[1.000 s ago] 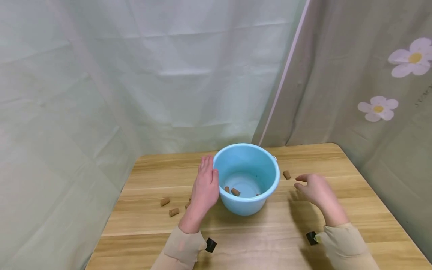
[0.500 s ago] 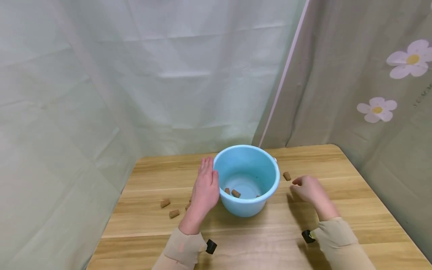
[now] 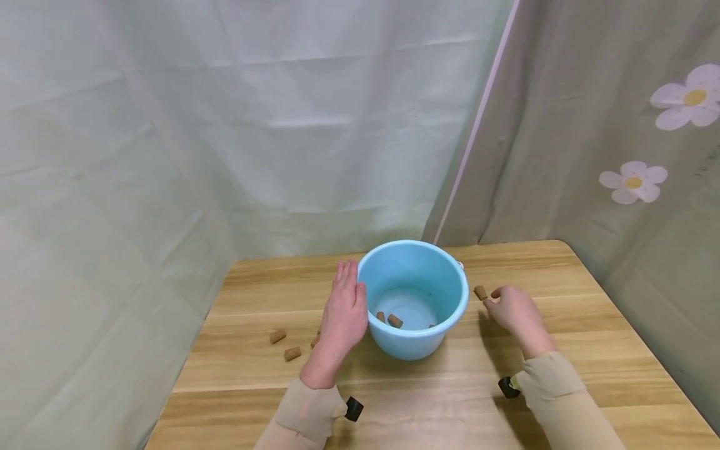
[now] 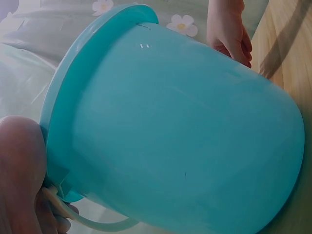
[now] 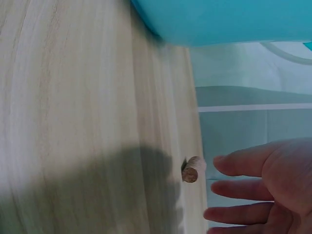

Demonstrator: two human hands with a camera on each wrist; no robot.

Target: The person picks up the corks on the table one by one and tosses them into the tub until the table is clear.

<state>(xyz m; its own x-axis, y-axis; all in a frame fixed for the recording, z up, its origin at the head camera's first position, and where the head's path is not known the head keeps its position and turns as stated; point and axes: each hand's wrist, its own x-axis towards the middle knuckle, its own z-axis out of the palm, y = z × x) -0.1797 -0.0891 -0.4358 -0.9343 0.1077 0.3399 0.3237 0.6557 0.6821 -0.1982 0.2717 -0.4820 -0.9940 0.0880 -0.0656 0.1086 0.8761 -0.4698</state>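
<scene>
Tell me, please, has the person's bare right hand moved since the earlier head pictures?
Yes. The bare right hand has moved leftward in the head view, closer to the unmoved small brown cylindrical cork on the light-brown wood-grain table.

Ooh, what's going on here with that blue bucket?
A person has their left hand resting against the side of the blue bucket. Their right hand is right beside a little cork on the table, but isn't holding it. A few corks are inside the bucket, and others lie on the table to its left.
</scene>
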